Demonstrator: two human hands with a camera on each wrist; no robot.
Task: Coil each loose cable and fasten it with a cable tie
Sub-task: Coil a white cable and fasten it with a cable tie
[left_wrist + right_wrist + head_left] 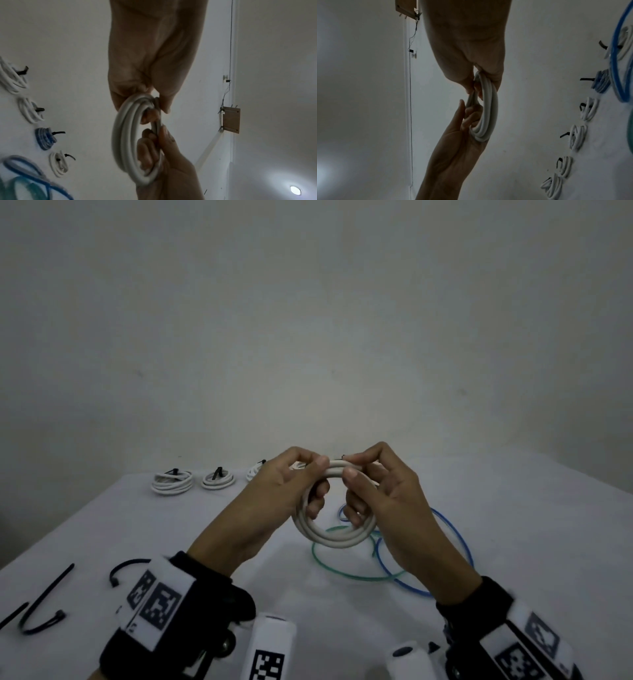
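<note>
A white cable coil [337,537] of several loops hangs above the middle of the table, held upright by both hands. My left hand [320,479] grips its top left, thumb over the loops and fingers curled through the ring. My right hand [352,491] grips the top right the same way. In the left wrist view the coil [126,142] shows edge-on between the two hands; in the right wrist view it [488,111] does too. Black cable ties [44,611] lie loose at the table's front left. No tie shows on the held coil.
A loose green cable [342,575] and a loose blue cable [455,539] lie tangled on the white table [531,542] under my hands. Tied coils [172,481] line the back edge, one of them blue [45,138]. A bare wall rises behind.
</note>
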